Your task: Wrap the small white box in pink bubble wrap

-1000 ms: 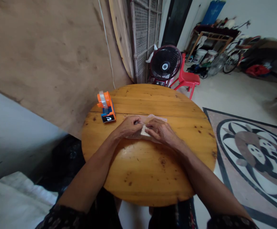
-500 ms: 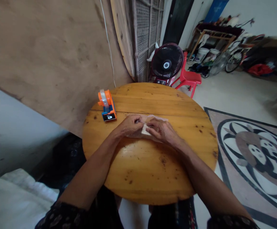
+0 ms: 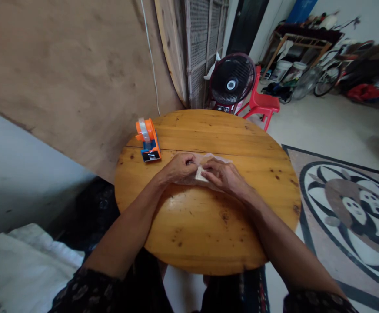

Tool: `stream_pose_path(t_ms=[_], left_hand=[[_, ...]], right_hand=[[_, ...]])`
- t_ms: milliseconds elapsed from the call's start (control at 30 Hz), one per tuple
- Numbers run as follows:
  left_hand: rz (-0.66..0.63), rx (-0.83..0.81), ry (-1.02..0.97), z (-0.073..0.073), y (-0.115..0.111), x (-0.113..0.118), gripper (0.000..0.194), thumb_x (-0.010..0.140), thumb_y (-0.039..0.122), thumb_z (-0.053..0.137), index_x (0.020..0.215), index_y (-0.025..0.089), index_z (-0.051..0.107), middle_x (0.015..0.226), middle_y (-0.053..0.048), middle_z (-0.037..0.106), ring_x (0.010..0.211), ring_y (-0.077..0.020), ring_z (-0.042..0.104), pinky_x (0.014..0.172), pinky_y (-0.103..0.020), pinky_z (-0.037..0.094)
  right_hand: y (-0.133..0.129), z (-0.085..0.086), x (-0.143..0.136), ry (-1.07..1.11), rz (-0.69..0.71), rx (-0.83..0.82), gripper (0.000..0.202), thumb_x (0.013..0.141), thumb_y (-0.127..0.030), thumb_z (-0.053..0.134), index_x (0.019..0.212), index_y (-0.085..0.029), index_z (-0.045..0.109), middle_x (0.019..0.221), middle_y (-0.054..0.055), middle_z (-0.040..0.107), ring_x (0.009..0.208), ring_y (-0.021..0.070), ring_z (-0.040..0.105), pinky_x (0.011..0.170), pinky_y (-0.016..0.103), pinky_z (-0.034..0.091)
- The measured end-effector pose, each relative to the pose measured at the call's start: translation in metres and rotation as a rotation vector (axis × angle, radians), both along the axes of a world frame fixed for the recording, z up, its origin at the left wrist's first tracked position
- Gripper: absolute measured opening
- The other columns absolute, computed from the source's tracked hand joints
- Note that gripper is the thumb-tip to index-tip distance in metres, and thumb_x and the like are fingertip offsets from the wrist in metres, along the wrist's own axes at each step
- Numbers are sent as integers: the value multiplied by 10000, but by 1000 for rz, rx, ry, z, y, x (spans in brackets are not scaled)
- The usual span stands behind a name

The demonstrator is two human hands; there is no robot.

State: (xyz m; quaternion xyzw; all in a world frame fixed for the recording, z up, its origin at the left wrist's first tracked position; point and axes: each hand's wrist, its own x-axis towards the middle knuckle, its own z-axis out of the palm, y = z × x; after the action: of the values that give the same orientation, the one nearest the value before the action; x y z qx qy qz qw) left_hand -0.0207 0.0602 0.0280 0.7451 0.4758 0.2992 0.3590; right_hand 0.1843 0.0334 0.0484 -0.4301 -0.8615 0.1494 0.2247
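A small whitish block (image 3: 200, 174) lies between my hands on a sheet of clear, wrinkled plastic wrap (image 3: 189, 181), near the middle of the round wooden table (image 3: 202, 226). My left hand (image 3: 181, 168) is closed, its fingers curled on the plastic at the block's left side. From the right, my right hand (image 3: 221, 174) pinches the block, with thumb and fingertips on its edge. Part of the plastic spreads out under both hands and beyond my right fingers. An orange and blue tape dispenser (image 3: 148, 140) with a roll of clear tape stands at the table's back left.
Past the table's far edge are a dark fan (image 3: 231, 84) and a red chair (image 3: 264, 102). A wooden panel (image 3: 78, 65) rises at the left, close to the table. White sacks (image 3: 23, 269) lie at the lower left. A panda-patterned mat (image 3: 333, 234) covers the floor at right.
The whole view has shifted slightly. Both hands stay at the block and plastic, with hardly any visible change in their grip.
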Motion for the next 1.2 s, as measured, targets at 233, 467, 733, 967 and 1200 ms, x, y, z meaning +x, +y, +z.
stream_pose_path(t_ms=[233, 467, 733, 967, 1200], left_hand=[[13, -4, 13, 0, 0, 0, 168, 740, 294, 500, 674, 159, 576, 656, 18, 489, 621, -124, 431, 544, -239, 320], [-20, 15, -1, 1, 0, -1, 148, 737, 271, 496, 658, 159, 550, 652, 26, 467, 612, -112, 409, 531, -228, 298], [0, -46, -16, 4, -1, 0, 165, 744, 296, 503, 677, 157, 561, 638, 28, 483, 600, -110, 420, 524, -222, 307], [-16, -33, -15, 5, -2, 1, 178, 753, 293, 478, 630, 166, 505, 624, 30, 438, 582, -105, 391, 504, -220, 280], [-7, -65, -26, 3, -2, 1, 167, 746, 296, 478, 640, 168, 501, 630, 29, 434, 587, -106, 383, 504, -219, 275]], right_hand=[[0, -1, 0, -8, 9, 5, 203, 892, -300, 581, 1043, -201, 673, 1051, 80, 723, 919, 208, 678, 799, 307, 476], [1, -2, 0, 1, 8, 4, 202, 889, -299, 586, 1038, -195, 675, 1064, 78, 720, 876, 191, 678, 776, 289, 469], [0, 0, 0, 2, 9, -2, 201, 894, -297, 581, 1038, -196, 678, 1054, 78, 720, 906, 193, 677, 790, 288, 469], [0, 1, 0, 2, 8, -1, 198, 888, -293, 582, 1031, -192, 675, 1053, 78, 720, 876, 191, 679, 765, 285, 473], [1, -2, 1, -9, 3, 13, 192, 889, -299, 577, 1021, -199, 675, 1035, 67, 722, 850, 183, 675, 755, 281, 471]])
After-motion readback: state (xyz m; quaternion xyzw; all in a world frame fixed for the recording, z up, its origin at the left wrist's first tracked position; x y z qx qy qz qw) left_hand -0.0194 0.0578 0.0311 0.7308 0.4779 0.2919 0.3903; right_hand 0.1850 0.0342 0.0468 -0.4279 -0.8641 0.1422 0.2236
